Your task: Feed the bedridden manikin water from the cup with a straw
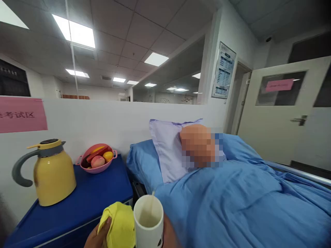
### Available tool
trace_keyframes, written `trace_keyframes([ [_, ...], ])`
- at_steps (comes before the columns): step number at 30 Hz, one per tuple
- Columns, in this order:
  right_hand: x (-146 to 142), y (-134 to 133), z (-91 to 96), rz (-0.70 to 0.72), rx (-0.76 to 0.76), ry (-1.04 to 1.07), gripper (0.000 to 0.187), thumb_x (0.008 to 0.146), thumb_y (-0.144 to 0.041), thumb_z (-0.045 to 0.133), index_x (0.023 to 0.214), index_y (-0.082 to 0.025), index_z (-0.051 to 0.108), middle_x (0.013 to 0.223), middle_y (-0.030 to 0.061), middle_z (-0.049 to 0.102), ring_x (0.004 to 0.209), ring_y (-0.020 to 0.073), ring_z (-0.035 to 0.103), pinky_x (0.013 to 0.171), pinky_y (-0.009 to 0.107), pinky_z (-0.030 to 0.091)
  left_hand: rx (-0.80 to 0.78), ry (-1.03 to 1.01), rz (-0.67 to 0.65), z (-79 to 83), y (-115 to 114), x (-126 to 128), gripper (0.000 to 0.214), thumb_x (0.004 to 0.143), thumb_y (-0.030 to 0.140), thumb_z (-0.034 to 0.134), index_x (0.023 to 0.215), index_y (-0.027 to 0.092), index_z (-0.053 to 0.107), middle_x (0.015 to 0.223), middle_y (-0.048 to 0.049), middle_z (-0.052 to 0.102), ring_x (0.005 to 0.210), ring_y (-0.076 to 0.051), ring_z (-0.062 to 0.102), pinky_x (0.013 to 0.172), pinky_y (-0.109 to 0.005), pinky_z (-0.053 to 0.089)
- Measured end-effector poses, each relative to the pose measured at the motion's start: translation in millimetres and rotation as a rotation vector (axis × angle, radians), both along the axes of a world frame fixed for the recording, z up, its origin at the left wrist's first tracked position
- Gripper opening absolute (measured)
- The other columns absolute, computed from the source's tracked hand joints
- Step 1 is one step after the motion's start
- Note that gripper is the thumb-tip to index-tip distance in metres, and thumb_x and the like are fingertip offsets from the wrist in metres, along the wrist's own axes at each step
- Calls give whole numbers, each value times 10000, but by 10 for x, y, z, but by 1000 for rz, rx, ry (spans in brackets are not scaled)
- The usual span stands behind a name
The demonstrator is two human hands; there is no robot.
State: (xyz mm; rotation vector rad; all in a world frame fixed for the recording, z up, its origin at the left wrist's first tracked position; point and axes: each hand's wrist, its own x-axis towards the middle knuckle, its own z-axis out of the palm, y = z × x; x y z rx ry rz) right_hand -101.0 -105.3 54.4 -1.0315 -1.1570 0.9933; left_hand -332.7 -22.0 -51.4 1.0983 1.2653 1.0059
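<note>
At the bottom edge my left hand [97,237] is closed on a crumpled yellow cloth [119,225], thumb pressed on its fold. Right beside the cloth is a white cup [149,227] with pale liquid and a thin straw leaning against its rim. My right hand [170,237] wraps the cup from behind; only a part of it shows. Both hands hover between the blue bedside cabinet [85,203] and the bed. A person [198,144] lies in the bed, head on a lilac pillow [167,148], covered by a blue quilt [232,199].
On the cabinet stand a yellow thermos jug [53,172] with a grey handle and a pink bowl [97,158] of fruit. A white partition wall [103,117] runs behind. A bed rail [305,174] and a door [284,113] are at the right.
</note>
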Motion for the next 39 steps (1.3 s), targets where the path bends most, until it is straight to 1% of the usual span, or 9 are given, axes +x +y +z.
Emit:
trace_keyframes([
  [3, 406, -94, 293, 148, 103, -82, 845, 549, -357, 807, 1315, -228, 476, 1108, 81, 683, 1008, 308, 638, 855, 413, 507, 16, -84, -8, -33, -68, 326, 689, 767, 732, 312, 1176, 276, 629, 1113, -76, 703, 1085, -326, 625, 871, -464, 541],
  [6, 902, -199, 453, 71, 215, -132, 812, 601, -373, 766, 1328, -206, 443, 1129, 113, 664, 1006, 309, 635, 826, 410, 520, 113, -22, 18, -20, -112, 645, 752, 763, 734, 272, 1274, 268, 566, 1182, -68, 672, 1166, -319, 572, 1012, -465, 467],
  [10, 1551, -273, 471, -110, 258, -173, 919, 657, -371, 759, 1431, -249, 278, 1256, 137, 590, 1024, 308, 627, 778, 400, 541, 266, 94, 28, 75, -215, 1056, 938, 561, 605, 695, 1399, 303, 402, 1401, -23, 496, 1316, -321, 419, 1164, -436, 281],
  [13, 1963, -240, 476, -271, 288, -251, 959, 679, -338, 757, 1464, -292, 209, 1374, 120, 487, 1087, 292, 589, 814, 387, 531, 320, 92, -41, 243, -266, 1453, 1115, 536, 558, 748, 1476, 324, 196, 1460, -9, 412, 1341, -318, 382, 1159, -465, 291],
  [18, 2519, 0, 416, -311, 296, -354, 854, 697, -325, 746, 1431, -262, 313, 1349, 98, 512, 1113, 262, 565, 908, 392, 490, 119, -375, -263, 585, -206, 2226, 772, 821, 731, 180, 1460, 306, 265, 1441, -4, 438, 1330, -267, 402, 1101, -485, 372],
  [23, 2903, 323, 264, -268, 276, -350, 821, 690, -353, 747, 1404, -279, 350, 1413, 72, 466, 1218, 259, 499, 1013, 411, 408, -160, -933, -311, 763, -132, 2853, 587, 891, 491, 430, 1410, 221, 389, 1337, -77, 553, 1289, -259, 451, 1139, -440, 320],
  [29, 3072, 585, 185, -71, 238, -254, 716, 706, -413, 724, 1343, -302, 417, 1273, 46, 589, 1138, 263, 550, 976, 411, 434, -309, -1133, -326, 934, -33, 3353, 426, 875, 167, 528, 1294, 89, 520, 1211, -138, 643, 1214, -266, 528, 1130, -432, 342],
  [33, 3125, 611, 106, 3, 264, -210, 686, 722, -390, 726, 1331, -337, 413, 1288, 14, 567, 1117, 238, 550, 961, 378, 435, -329, -1169, -240, 868, 5, 3522, 437, 862, 146, 547, 1294, 84, 516, 1197, -136, 651, 1207, -266, 534, 1122, -433, 357],
  [39, 3178, 585, 68, 23, 249, -152, 636, 723, -372, 735, 1290, -329, 452, 1166, -4, 616, 1011, 210, 580, 869, 331, 467, -229, -1217, -318, 449, 52, 3605, 360, 908, 242, 498, 1214, 78, 590, 1216, -130, 636, 1261, -245, 477, 1156, -386, 296],
])
